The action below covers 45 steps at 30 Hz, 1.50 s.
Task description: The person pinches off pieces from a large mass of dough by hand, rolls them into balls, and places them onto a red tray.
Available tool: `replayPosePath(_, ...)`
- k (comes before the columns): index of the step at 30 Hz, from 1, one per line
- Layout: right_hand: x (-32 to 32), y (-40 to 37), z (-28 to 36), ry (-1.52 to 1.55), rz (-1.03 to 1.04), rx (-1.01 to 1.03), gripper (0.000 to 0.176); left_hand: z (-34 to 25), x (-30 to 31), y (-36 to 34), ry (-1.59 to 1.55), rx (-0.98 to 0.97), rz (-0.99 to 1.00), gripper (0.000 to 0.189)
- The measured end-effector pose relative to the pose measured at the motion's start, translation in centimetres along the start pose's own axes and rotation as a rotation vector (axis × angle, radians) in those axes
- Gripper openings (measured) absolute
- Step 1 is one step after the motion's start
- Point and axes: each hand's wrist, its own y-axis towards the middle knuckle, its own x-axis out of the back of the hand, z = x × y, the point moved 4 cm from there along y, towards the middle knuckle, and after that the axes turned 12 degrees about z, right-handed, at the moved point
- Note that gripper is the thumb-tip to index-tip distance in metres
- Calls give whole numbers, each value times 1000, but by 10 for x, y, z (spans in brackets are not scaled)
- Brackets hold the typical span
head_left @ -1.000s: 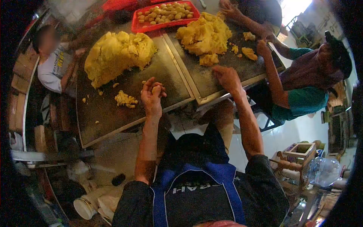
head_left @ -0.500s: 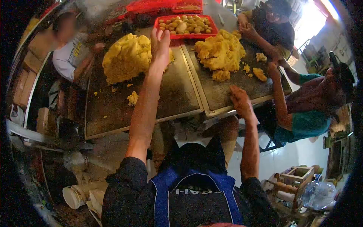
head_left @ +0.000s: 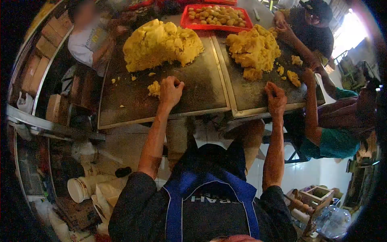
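My left hand [head_left: 171,91] is closed over the left metal tabletop, its fingers curled. Right beside it lies a small clump of yellow dough [head_left: 153,88]; whether anything is inside the fingers is hidden. A large crumbly mound of yellow dough [head_left: 159,44] rises behind that hand. At the front edge of the right tabletop, my right hand [head_left: 277,100] is held up with fingers bent together, and I cannot make out what they hold, if anything. Beyond it sits a second dough mound [head_left: 256,48], with a loose piece [head_left: 293,78] to its right.
A red tray [head_left: 183,22] of small round dough balls [head_left: 219,17] stands at the back. One person in a white shirt [head_left: 80,46] is at the left; two others, one in a teal sleeve [head_left: 336,143], are at the right. A metal strip [head_left: 221,72] joins the tabletops.
My left hand has come back from near the red tray to beside the small clump, its fingers now curled. My right hand's fingers have drawn together. The view has shifted slightly.
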Motion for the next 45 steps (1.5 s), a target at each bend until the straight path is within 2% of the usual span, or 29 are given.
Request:
replayPosePath(2, 0, -1, -4, 54, -1, -25, 29, -3, 3, 5, -47, 4, 4, 22)
replayPosePath(5, 1, -3, -1, 78, -56, -33, 28, -27, 10, 0, -262, -142, -25, 22)
replayPosePath(7, 3, -3, -2, 43, -104, -18, 28, -56, -13, -6, -297, -304, 302, 22)
replayPosePath(8, 5, -2, -6, 50, -135, 4, 30, -63, -22, -7, -299, -300, 307, 22)
replayPosePath(10, 3, -4, -17, 60, -157, 26, 32, -74, -46, -9, 135, -357, 455, 25)
replayPosePath(12, -3, -2, -30, 92, -84, 24, 33, -81, -42, 8, 142, -386, 539, 32)
replayPosePath(13, -1, -1, -27, 92, -86, 23, 33, -94, -35, 13, -29, -290, 658, 32)
replayPosePath(15, 5, 0, -11, -181, -185, 142, 34, -110, -42, 21, -198, -189, 773, 31)
replayPosePath(16, 7, -1, -11, -177, -181, 139, 34, -120, -41, 27, 85, -311, 381, 27)
replayPosePath(17, 6, -1, -15, 71, -104, 69, 35, -128, -38, 27, 362, -417, -17, 23)
replayPosePath(18, 3, -1, -20, 317, -24, -3, 36, -113, -57, 33, 364, -410, -11, 23)
replayPosePath(20, 0, -3, -23, 315, -17, -35, 37, -79, -92, 36, 391, -476, -280, 24)
replayPosePath(22, 4, -4, -19, 303, -26, -72, 39, -92, -77, 26, 246, -546, -205, 28)
replayPosePath(24, 9, -2, -8, 192, -74, -113, 39, -112, -87, 6, 694, -1068, -377, 27)
replayPosePath(25, 7, -2, -9, 190, -71, -118, 39, -114, -89, 6, 691, -1068, -372, 27)
replayPosePath(27, 4, 2, -11, 380, -77, -139, 38, -108, -80, 19, 441, -701, -378, 26)
replayPosePath(28, 5, 2, -8, 380, -77, -139, 38, -107, -78, 18, 442, -701, -377, 26)
replayPosePath(30, 8, -3, -5, 324, -65, -232, 38, -111, -79, 6, 351, -1096, -275, 26)
replayPosePath(31, 7, -3, -8, 322, -67, -241, 38, -113, -85, 8, 346, -1100, -267, 26)
replayPosePath(33, 5, 0, -8, 284, -132, -86, 39, -122, -101, 4, 456, -1250, -391, 22)
replayPosePath(34, 5, -3, -11, 280, -126, -91, 39, -117, -100, 6, 449, -1246, -386, 22)
replayPosePath(36, 10, -1, -15, 194, -132, -135, 41, -96, -93, 41, 274, -600, 78, 24)
replayPosePath(37, 11, -1, -18, 187, -140, -134, 41, -103, -81, 26, 336, -744, -238, 26)
replayPosePath(38, 10, -5, -22, 265, -143, -155, 37, -107, -81, 17, 328, -754, -237, 26)
replayPosePath(40, 12, -5, -18, 338, -158, -168, 34, -126, -88, -10, 572, -1268, -187, 27)
replayPosePath(41, 12, -2, -14, 256, -154, -204, 34, -127, -88, -7, 572, -1271, -200, 27)
replayPosePath(43, 11, 4, -9, 174, -146, -222, 34, -119, -81, 10, 468, -991, -335, 22)
replayPosePath(44, 10, 3, -9, 209, -176, -128, 34, -112, -78, 17, 414, -852, -396, 19)
replayPosePath(45, 8, -2, -9, 243, -207, -38, 34, -110, -72, 18, 414, -852, -403, 19)
